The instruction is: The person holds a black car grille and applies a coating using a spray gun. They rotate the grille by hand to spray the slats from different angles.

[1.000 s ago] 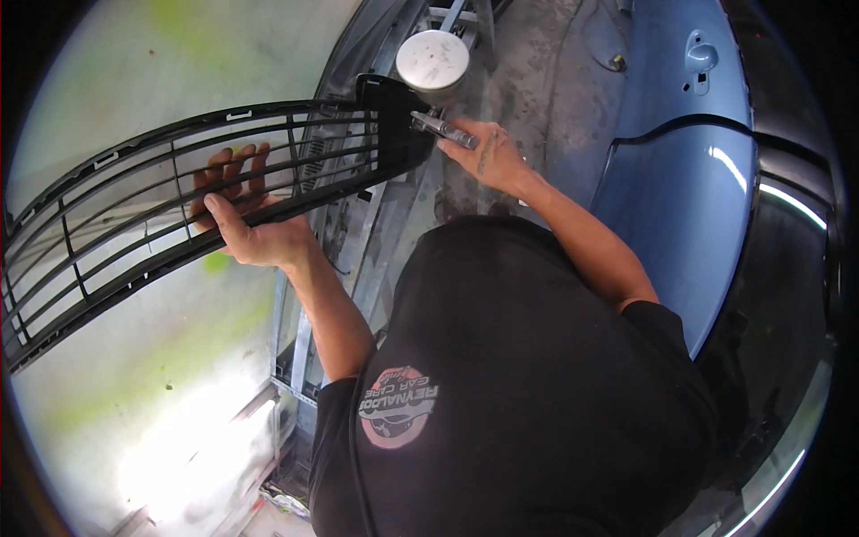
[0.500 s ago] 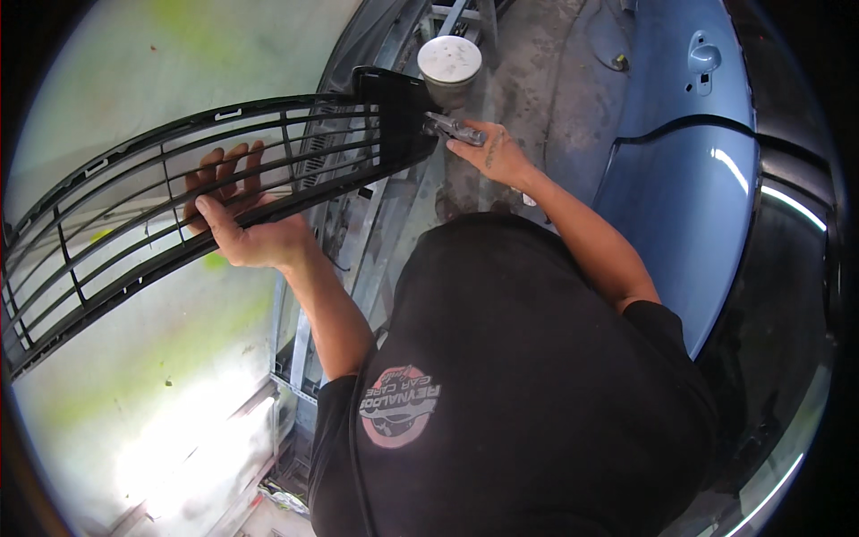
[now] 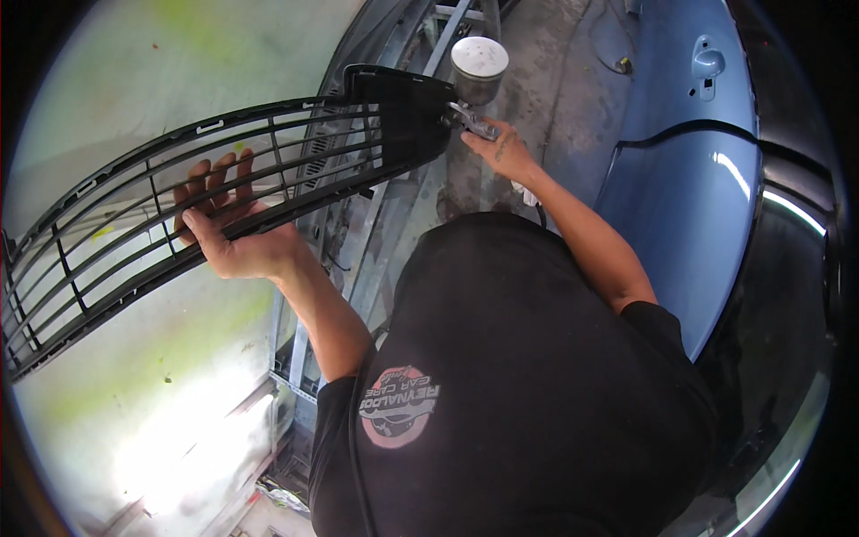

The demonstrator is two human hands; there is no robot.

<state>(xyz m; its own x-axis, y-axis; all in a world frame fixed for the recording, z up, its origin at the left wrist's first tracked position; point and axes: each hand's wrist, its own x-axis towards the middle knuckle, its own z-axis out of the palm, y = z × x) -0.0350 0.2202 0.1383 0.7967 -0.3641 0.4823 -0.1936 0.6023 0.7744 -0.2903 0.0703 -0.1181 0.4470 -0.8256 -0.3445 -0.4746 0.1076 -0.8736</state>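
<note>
A long, curved black car grille (image 3: 412, 121) with slatted openings stretches from the far left to the middle of the view. My left hand (image 3: 234, 237) is wrapped around its lower edge, with the fingers showing behind the slats and the thumb in front. In my right hand (image 3: 508, 154) is a metal spray gun (image 3: 472, 120), gripped by its handle. A round cup with a white lid (image 3: 480, 64) sits on top of the gun. The gun is beside the grille's solid right end; whether they touch I cannot tell.
A blue car door panel (image 3: 680, 215) with a handle (image 3: 707, 63) stands on the right, beside black panels. Metal framework (image 3: 358, 242) lies below the grille. At left is a pale wall (image 3: 134, 54) smeared with yellow-green paint. A cable (image 3: 617, 45) runs over the grey floor.
The spray gun has shifted a little to the right with my right hand. My left hand and the grille have moved slightly, the hand a touch to the left.
</note>
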